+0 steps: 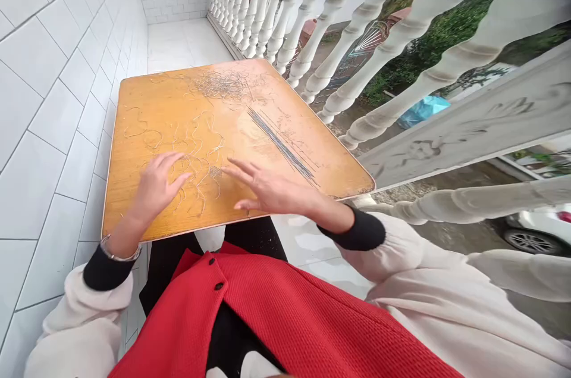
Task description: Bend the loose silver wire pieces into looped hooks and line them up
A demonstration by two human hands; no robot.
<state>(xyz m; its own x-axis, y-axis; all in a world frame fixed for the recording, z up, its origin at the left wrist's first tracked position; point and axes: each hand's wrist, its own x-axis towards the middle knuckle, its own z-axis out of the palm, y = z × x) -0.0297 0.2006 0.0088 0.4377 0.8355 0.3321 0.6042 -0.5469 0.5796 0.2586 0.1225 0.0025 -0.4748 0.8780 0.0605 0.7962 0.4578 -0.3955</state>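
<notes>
A small orange-brown wooden table stands in front of me on a tiled balcony. Thin curly pale strands lie scattered over its near half. My left hand hovers over them near the front edge, fingers spread, holding nothing. My right hand reaches in from the right with fingers stretched out flat toward the same strands, and is also empty. A neat bundle of straight dark thin wires lies diagonally just beyond my right hand. A tangled heap of fine strands sits at the table's far edge.
A white tiled wall runs close along the table's left side. A white balustrade borders the right, with greenery and a parked car beyond. White floor tiles stretch past the table. My red garment fills the foreground.
</notes>
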